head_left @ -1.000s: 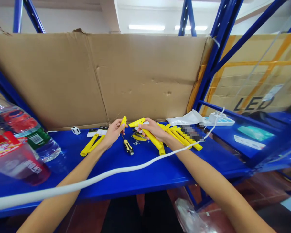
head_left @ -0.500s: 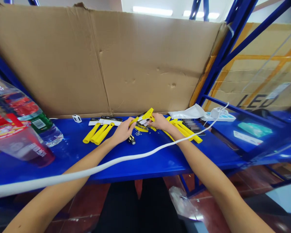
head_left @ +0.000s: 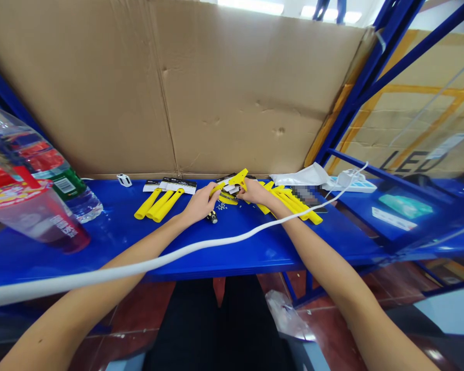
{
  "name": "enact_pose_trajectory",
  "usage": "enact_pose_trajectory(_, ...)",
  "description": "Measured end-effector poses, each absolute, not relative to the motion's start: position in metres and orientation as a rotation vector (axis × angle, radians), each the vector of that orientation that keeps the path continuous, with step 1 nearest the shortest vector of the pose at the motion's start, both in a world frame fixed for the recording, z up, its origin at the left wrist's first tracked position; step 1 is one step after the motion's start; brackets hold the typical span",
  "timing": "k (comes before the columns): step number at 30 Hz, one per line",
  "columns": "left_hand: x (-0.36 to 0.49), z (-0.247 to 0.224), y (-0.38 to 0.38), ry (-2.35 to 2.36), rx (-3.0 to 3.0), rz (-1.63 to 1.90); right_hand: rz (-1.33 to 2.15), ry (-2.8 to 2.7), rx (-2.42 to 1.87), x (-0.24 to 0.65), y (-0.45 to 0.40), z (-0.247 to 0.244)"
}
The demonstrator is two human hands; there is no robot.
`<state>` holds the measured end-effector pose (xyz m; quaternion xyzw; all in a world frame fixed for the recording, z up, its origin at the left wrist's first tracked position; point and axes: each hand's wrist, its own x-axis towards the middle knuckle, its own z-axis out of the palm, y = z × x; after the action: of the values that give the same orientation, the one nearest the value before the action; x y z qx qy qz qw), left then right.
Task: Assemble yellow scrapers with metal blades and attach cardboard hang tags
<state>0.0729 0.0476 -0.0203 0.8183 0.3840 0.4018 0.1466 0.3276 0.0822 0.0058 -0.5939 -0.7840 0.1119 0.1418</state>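
Both of my hands hold a yellow plastic scraper (head_left: pixel 238 178) with a flared head, above the blue table. My left hand (head_left: pixel 199 204) pinches its left end between thumb and fingers. On the other side my right hand (head_left: pixel 254 191) grips near the flared head, fingertips partly hidden. Below them lie several small screws (head_left: pixel 221 205) and a further yellow piece (head_left: pixel 228 199). A short black-and-yellow screwdriver (head_left: pixel 212 217), partly covered, is by my left hand. Several yellow handles (head_left: pixel 294 202) lie beside my right hand. More yellow handles (head_left: pixel 160 205) with black-and-white cards lie at left.
A large bottle (head_left: pixel 67 180) and a plastic cup (head_left: pixel 58 221) stand at the left. A white cable (head_left: pixel 224 241) crosses in front of my forearms. Cardboard (head_left: pixel 235 93) walls the back. A white bag (head_left: pixel 301 176) and power strip (head_left: pixel 351 183) lie at the right.
The view has tilted slightly downward, so the scene sits a little differently. My hands keep hold of the yellow scraper in nearly the same place.
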Motion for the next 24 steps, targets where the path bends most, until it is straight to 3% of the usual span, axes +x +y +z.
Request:
enact_pose_trajectory(12, 0.075, -0.024, 0.051, 1.107, 2.365, 1.258, 0.322, -1.832, -1.399, 0.324, 0.077, 0.017)
enact_pose_trajectory(24, 0.075, -0.008, 0.044, 1.080, 2.300, 1.406, 0.814, -1.568, -0.943, 0.305, 0.064, 0.023)
